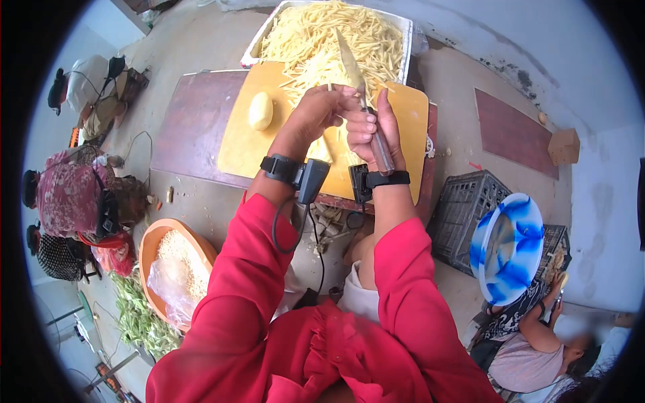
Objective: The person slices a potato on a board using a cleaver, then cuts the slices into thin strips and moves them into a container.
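Note:
My right hand is wrapped round the dark handle of a knife, its blade pointing up and away, smeared with pale residue. Against the blade near the handle, my left hand has its fingers bent together; what they pinch is hidden. Both hands are above a yellow cutting board. A whole peeled potato lies on the board, left of my left hand. Cut potato pieces show below my wrists. Beyond the hands, potato strips spill from a heaped white box onto the board.
An orange tub with pale pieces and a plastic bag stands at left, beside green pods. At right are a black crate and a blue-white basin. Other people sit at left and lower right; one person holds something yellow.

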Demonstrator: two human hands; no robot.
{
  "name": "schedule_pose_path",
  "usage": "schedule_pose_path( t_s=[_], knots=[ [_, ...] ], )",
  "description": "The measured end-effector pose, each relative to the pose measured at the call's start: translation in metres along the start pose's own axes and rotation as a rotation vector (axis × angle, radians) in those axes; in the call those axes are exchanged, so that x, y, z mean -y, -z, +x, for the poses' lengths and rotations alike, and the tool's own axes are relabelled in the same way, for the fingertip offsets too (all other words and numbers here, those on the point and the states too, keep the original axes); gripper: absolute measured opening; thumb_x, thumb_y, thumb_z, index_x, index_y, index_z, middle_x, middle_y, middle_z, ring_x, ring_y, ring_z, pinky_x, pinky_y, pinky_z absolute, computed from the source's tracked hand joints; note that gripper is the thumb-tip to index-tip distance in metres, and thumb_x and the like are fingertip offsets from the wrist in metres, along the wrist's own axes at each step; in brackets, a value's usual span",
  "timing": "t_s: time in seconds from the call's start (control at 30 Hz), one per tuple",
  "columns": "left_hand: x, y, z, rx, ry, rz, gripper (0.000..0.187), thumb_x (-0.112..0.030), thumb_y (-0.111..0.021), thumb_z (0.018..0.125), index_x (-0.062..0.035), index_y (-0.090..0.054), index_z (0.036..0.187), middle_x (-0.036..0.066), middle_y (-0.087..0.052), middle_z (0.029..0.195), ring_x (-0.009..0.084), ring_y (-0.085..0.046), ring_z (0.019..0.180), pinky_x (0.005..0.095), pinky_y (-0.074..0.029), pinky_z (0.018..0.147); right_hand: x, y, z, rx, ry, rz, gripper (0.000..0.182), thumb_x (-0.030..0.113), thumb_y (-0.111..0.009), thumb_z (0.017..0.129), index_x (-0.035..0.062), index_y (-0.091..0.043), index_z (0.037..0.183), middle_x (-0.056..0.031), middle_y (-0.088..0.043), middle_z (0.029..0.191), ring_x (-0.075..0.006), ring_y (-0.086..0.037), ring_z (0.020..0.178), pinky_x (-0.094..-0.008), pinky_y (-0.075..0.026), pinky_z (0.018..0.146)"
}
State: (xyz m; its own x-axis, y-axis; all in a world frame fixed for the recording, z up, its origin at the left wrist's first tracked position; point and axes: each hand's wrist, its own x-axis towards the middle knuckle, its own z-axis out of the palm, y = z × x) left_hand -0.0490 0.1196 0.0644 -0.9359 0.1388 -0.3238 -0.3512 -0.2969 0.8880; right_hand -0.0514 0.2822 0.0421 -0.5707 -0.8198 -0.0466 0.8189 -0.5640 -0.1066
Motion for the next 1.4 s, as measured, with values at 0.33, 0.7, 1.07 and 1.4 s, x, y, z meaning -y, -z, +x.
schedule_pose_path(
  t_s=[0.33, 0.7, 1.07, 1.4],
  knots=[
    [-0.001, 0.005, 0.016, -0.152, -0.089, 0.466, 0.013, -0.008, -0.067, 0.075, -0.0003, -0.066, 0.086, 0.006, -0.065, 0.074, 0.0131, -0.057, 0.061, 0.0255, -0.041, 0.053, 0.000, -0.016, 0.017, -0.497, 0.182, -0.612, 0.056, 0.064, -0.050, 0.090, 0.0078, -0.055, 0.088, 0.0002, -0.050, 0.059, -0.0102, -0.049, 0.046, -0.0266, -0.047, 0.044],
    [0.003, 0.024, 0.033, -0.161, -0.013, 0.301, 0.015, 0.000, -0.062, 0.076, 0.0002, -0.063, 0.090, 0.006, -0.063, 0.071, 0.0141, -0.054, 0.054, 0.0260, -0.041, 0.051, 0.002, -0.017, 0.039, -0.610, 0.191, -0.806, 0.052, 0.057, -0.049, 0.094, 0.0061, -0.055, 0.085, -0.0026, -0.051, 0.059, -0.0140, -0.051, 0.045, -0.0286, -0.048, 0.044],
    [-0.008, 0.021, 0.032, -0.132, 0.124, 0.348, 0.013, -0.003, -0.060, 0.079, -0.0030, -0.062, 0.092, 0.005, -0.064, 0.076, 0.0153, -0.061, 0.064, 0.0285, -0.047, 0.058, 0.000, -0.002, 0.047, -0.601, 0.314, -0.865, 0.060, 0.062, -0.056, 0.088, 0.0042, -0.055, 0.073, -0.0048, -0.052, 0.054, -0.0160, -0.054, 0.041, -0.0292, -0.047, 0.040],
    [0.008, 0.012, 0.050, 0.093, 0.199, 0.077, 0.013, -0.005, -0.053, 0.090, 0.0042, -0.062, 0.088, 0.010, -0.064, 0.074, 0.0205, -0.061, 0.058, 0.0301, -0.051, 0.053, 0.017, 0.001, 0.037, -0.591, 0.394, -0.854, 0.054, 0.057, -0.055, 0.091, 0.0032, -0.056, 0.086, -0.0034, -0.053, 0.058, -0.0141, -0.053, 0.044, -0.0281, -0.048, 0.041]
  ],
)
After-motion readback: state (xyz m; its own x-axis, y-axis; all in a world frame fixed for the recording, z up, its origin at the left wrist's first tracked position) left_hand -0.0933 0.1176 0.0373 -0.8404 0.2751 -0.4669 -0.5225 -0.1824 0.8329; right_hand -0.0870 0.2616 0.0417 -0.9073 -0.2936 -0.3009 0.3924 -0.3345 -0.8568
